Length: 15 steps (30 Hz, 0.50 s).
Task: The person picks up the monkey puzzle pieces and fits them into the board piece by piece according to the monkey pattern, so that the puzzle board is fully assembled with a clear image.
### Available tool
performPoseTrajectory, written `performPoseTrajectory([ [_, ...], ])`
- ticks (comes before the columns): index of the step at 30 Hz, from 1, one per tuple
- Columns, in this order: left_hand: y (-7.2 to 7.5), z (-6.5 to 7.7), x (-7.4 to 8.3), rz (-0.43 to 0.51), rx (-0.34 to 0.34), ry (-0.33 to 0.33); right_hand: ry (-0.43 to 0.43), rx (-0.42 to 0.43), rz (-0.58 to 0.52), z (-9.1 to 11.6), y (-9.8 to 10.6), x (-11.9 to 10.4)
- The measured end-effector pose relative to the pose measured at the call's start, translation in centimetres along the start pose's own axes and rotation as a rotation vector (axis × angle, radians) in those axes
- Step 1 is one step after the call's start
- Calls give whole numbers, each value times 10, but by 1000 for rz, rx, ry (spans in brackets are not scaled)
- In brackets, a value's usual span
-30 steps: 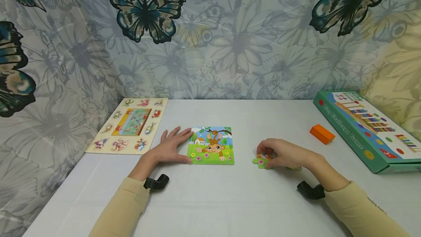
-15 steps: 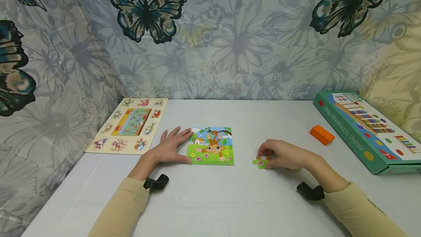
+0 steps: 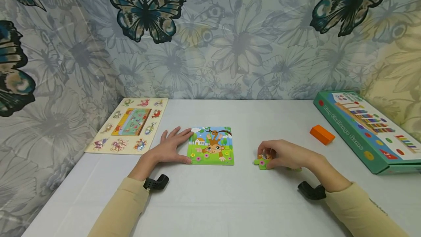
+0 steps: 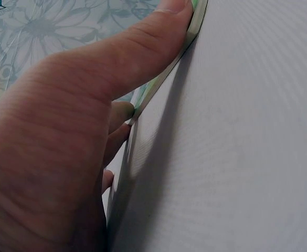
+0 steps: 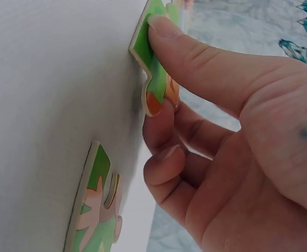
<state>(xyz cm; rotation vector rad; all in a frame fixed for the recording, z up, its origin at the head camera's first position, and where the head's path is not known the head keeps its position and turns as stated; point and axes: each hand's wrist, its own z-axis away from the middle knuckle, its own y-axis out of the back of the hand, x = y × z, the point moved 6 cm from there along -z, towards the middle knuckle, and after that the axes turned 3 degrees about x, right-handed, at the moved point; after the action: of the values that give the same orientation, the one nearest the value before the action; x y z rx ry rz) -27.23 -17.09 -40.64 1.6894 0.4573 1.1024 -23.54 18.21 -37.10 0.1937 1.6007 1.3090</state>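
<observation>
A square monkey puzzle [image 3: 210, 153] lies in the middle of the white table in the head view. My left hand [image 3: 169, 150] rests at its left side, fingers spread, with the thumb and index fingertip touching that edge. To the right, my right hand [image 3: 289, 153] pinches a green puzzle piece [image 3: 262, 163] with a pink flower, low over the tabletop. In the right wrist view the thumb presses on the piece's face, with fingers curled at its far side. A second puzzle piece [image 5: 93, 210] lies below that hand, mostly hidden from the head view.
A wooden board [image 3: 126, 146] with sea-animal pictures lies at the back left. An orange block [image 3: 322, 134] sits to the right, beside a green game box [image 3: 371, 134]. Butterfly-patterned cloth [image 3: 210, 65] hangs behind the table.
The right hand and its puzzle piece have shifted very slightly, and a little more of the piece shows. The left hand and the monkey puzzle stay in place.
</observation>
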Motion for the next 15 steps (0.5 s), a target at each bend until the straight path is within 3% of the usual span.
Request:
performPoseTrajectory([
  [15,1,-1,2,-15,9,-5,70,-35,-93,4,4,-2],
])
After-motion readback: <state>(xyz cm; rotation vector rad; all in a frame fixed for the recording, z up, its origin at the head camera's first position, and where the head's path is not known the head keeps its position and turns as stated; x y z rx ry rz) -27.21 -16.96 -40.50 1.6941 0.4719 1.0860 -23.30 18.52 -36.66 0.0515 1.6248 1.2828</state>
